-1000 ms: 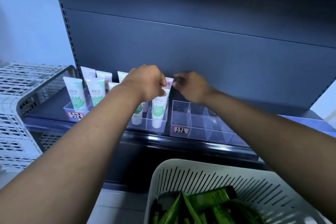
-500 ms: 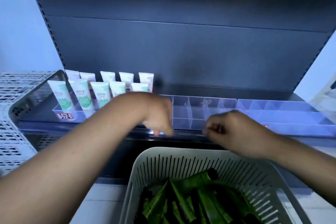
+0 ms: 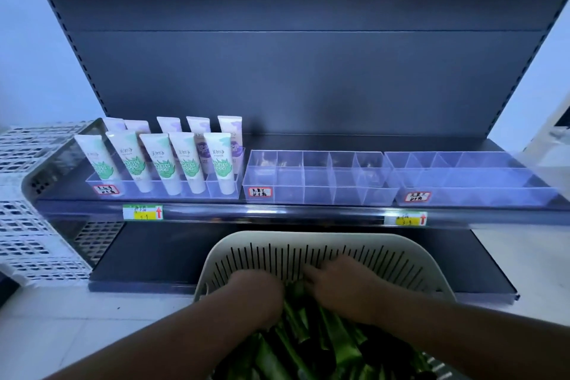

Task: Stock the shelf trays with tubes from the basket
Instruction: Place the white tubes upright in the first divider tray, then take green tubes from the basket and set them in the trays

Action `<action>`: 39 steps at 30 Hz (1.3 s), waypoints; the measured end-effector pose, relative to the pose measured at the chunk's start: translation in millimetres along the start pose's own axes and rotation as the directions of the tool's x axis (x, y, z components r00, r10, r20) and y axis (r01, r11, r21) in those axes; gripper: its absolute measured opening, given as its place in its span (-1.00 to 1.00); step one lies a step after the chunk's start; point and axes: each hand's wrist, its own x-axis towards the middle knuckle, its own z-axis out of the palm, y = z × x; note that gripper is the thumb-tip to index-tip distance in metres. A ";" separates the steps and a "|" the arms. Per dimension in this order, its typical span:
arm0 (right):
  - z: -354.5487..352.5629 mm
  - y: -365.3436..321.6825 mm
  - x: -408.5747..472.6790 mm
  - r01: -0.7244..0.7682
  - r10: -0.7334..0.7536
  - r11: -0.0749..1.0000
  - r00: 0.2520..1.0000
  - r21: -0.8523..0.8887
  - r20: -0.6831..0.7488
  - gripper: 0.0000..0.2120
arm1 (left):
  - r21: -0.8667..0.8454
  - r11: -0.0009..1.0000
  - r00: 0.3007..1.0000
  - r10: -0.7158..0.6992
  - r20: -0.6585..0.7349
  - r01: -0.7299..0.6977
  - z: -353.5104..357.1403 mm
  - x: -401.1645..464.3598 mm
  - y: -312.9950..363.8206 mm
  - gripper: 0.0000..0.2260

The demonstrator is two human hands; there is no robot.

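Note:
A white slotted basket (image 3: 308,239) sits low in the middle, full of dark green tubes (image 3: 339,345). Both my hands are down inside it. My left hand (image 3: 259,296) has its fingers curled into the pile, and my right hand (image 3: 342,287) lies over the tubes beside it; what either one grips is hidden. On the shelf above, the left clear tray (image 3: 105,183) holds several upright white tubes (image 3: 160,160) with green or purple prints. The middle tray (image 3: 317,191) and the right tray (image 3: 475,194) show bare compartments.
The shelf's front rail (image 3: 277,213) carries two yellow price tags. A dark lower shelf (image 3: 154,256) runs behind the basket. White perforated crates (image 3: 24,225) are stacked at the left. The dark back panel rises behind the trays.
Both hands have come down from the left tray's tubes, past the shelf edge, into the basket. The view has tilted down and pulled back, so all three trays show.

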 end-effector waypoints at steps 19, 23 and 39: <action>-36.5 -6.6 -19.9 -0.313 0.309 0.939 0.950 0.144 0.053 -0.69 | -0.342 0.939 0.995 -0.074 -0.070 0.046 16.5 1.8 -11.4 -0.72; -73.8 3.7 -39.1 -0.428 0.447 0.792 0.892 0.436 0.063 -0.70 | -0.569 0.819 0.997 -0.040 0.070 0.073 -7.8 -17.6 -26.3 -0.75; -95.0 48.6 -44.2 -0.334 0.671 0.202 0.732 0.921 0.118 -0.66 | -0.882 0.330 0.938 0.200 -0.281 -0.335 -75.7 -81.2 -90.2 -0.87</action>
